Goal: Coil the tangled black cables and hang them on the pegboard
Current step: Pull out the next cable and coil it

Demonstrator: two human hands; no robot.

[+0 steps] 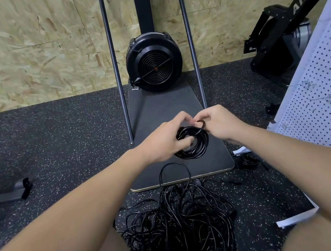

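A chipboard wall (28, 48) backs a black speckled rubber floor (58, 137). A fan-wheel exercise machine (154, 64) stands against the wall, its dark baseboard (158, 109) reaching forward.

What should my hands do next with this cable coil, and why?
Probably finish securing the coil: the left hand grips its loops while the right hand pinches a strand at the top, so wrap that around the bundle. Then it can go on the pegboard; the tangled pile on the floor remains.

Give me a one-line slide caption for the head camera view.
Both hands, left hand and right hand, wind a black cable coil above the tangled cables, pegboard at right.
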